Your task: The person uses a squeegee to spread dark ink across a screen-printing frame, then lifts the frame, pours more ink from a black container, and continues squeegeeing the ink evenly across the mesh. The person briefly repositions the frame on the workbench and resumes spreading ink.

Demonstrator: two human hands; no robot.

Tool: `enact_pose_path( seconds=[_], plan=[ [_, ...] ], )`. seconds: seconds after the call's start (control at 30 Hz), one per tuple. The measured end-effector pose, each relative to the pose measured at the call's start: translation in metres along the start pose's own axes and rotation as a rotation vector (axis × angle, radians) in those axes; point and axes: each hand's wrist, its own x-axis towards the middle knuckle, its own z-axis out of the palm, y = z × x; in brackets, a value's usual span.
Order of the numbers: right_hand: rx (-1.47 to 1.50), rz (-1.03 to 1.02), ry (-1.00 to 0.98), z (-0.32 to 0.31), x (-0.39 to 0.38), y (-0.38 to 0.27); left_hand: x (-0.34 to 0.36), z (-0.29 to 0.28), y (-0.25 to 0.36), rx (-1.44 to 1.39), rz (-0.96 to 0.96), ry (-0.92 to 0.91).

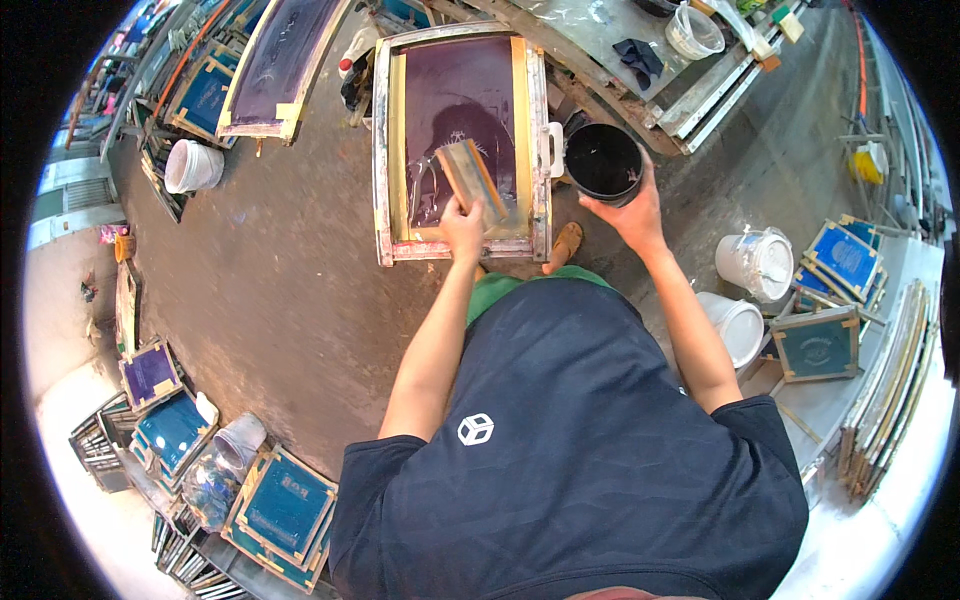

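In front of me lies a screen printing frame [460,90] with dark purple mesh, yellow tape along its inner sides and pale smears on its surface. My left hand [462,235] is closed round a wooden-handled squeegee [466,175], held tilted over the near part of the mesh. Whether the blade touches the mesh I cannot tell. To the right of the frame, my right hand [640,212] grips a round black container [605,158] from its near right side. The inside looks dark. A white loop handle [556,150] shows between the container and the frame.
Another purple screen [285,65] is at the upper left, near a white bucket [193,166]. A worktable [600,45] stands at the upper right. White buckets [755,262] and stacked screens [815,343] line the right; blue-green screens [285,505] lie at the lower left.
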Motion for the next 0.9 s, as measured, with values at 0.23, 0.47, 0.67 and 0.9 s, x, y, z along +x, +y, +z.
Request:
enact_pose_path(
  seconds=[0.23, 0.47, 0.67, 0.9],
  plan=[
    [-0.004, -0.001, 0.037, -0.024, 0.003, -0.003, -0.015, 0.005, -0.004, 0.100, -0.038, -0.232],
    [0.112, 0.127, 0.011, -0.016, -0.029, -0.001, 0.029, -0.103, 0.021, 0.412, 0.068, 0.075],
    [0.113, 0.139, -0.006, -0.004, -0.040, -0.009, 0.036, -0.106, 0.006, 0.756, 0.173, 0.158],
    [0.068, 0.083, 0.016, -0.004, -0.040, -0.020, 0.043, -0.085, 0.021, 0.556, 0.128, -0.219]
  ],
)
